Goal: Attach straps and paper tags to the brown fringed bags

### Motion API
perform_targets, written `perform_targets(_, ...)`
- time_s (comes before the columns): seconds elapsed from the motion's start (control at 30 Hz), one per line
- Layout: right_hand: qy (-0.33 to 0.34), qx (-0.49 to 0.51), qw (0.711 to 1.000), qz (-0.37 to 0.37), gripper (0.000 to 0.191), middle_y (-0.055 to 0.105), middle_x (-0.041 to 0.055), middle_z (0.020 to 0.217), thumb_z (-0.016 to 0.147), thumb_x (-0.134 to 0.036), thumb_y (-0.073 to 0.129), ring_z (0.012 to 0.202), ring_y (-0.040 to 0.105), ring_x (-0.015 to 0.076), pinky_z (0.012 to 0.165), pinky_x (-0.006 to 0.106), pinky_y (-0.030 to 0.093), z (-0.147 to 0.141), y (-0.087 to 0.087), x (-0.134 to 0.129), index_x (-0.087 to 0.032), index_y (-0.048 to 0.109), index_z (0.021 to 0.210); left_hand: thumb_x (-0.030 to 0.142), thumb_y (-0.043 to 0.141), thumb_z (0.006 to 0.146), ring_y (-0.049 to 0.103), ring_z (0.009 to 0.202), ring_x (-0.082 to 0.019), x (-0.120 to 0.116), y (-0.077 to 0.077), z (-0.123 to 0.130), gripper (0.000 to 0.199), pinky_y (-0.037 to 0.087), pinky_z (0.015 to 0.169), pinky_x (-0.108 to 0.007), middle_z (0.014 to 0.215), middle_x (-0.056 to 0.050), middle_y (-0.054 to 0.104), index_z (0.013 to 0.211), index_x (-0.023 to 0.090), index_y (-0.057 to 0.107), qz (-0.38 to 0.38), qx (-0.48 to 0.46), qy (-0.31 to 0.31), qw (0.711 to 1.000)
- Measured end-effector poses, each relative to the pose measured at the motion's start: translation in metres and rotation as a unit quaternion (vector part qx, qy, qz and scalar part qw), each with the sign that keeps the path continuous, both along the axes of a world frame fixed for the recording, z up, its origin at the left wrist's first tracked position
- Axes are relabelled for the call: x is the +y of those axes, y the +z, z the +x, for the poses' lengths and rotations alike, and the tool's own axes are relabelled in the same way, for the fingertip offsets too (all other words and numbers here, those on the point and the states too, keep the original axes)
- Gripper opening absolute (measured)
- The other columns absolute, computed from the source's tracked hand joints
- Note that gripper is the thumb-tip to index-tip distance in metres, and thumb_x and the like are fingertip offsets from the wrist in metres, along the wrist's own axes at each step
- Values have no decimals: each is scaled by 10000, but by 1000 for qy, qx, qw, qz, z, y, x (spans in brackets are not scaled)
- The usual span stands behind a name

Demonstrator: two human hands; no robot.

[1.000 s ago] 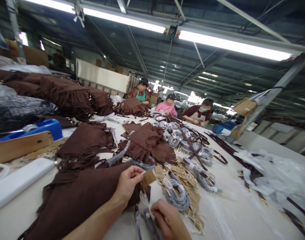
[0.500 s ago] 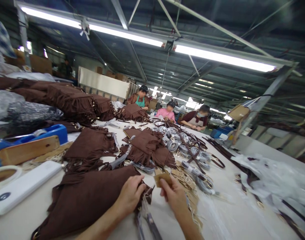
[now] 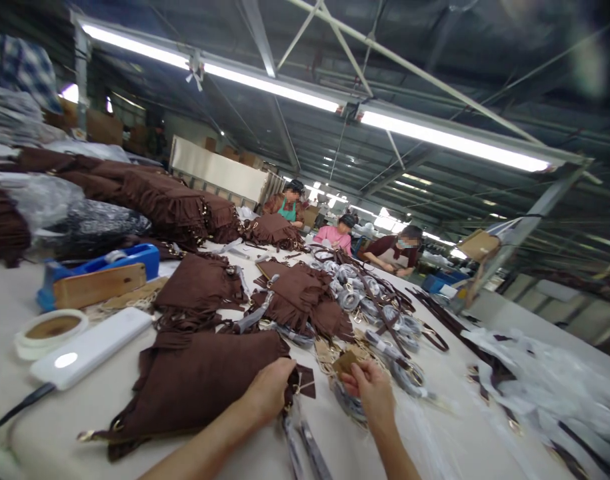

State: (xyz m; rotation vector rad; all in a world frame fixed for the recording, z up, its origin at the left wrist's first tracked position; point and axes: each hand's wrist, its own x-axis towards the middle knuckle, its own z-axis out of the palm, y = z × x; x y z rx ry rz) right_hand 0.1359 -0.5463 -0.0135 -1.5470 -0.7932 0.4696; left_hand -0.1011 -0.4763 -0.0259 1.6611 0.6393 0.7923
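A dark brown fringed bag (image 3: 199, 380) lies on the pale table in front of me. My left hand (image 3: 275, 387) is closed on the bag's right end, beside a small brown tag (image 3: 305, 382) with a light string. From that end, straps in clear wrap (image 3: 307, 440) run down toward the front edge. To the right, my right hand (image 3: 369, 387) pinches a small tan card (image 3: 347, 360), held apart from the bag. Just behind this hand lie tan tags with strings (image 3: 325, 355) and a wrapped coiled strap.
More brown bags (image 3: 295, 293), wrapped strap coils (image 3: 349, 300) and a white device (image 3: 92, 347) lie around. A tape roll (image 3: 52, 330) and blue dispenser (image 3: 102, 267) sit left. Clear plastic (image 3: 545, 373) is right. Several people work at the far side.
The view has shifted left, showing more of the white device and its cable. My right hand has moved with the card toward the tan tags. My left hand stays at the bag's end.
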Motion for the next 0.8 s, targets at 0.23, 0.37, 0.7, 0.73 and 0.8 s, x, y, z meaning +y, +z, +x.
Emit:
perform_targets(0.23,234,-506,830,7,401,674,106,1259,866,-240,530,1138,648,264,923,388,564,-72,-17,-21,-235,589,1263,96,404,854,515,1283,-243,10,23,-80,452,336,1138,-393,1373,-107,590,1217,183,660,215,143,94,961)
perform_targets(0.37,247,-731,621,137,488,702,140,1223,827,-152,525,1084,681,282,854,347,584,-130,-61,-6,-164,561,1314,219,495,869,361,1405,-337,22,18,-133,505,200,1168,-581,1491,-132,450,1371,189,542,217,324,101,915)
perform_targets(0.7,182,-756,612,145,369,715,8,694,753,3,460,566,678,179,495,226,469,-127,-34,64,-225,635,984,427,544,831,612,1161,-286,31,35,-197,354,403,1092,-428,1189,-46,719,1067,261,748,71,85,211,971)
perform_targets(0.73,226,-725,638,126,314,710,1,706,772,-17,459,594,679,168,522,211,470,-122,-11,67,-237,629,917,485,581,799,644,1095,-291,33,38,-206,360,446,1051,-421,1106,-51,750,1000,247,762,38,13,252,967)
perform_targets(0.8,264,-610,746,33,226,721,14,819,865,-110,435,727,687,171,626,209,486,-118,38,72,-241,616,890,570,665,707,685,958,-293,38,40,-222,427,521,940,-408,953,-72,775,902,202,757,-42,-140,328,933)
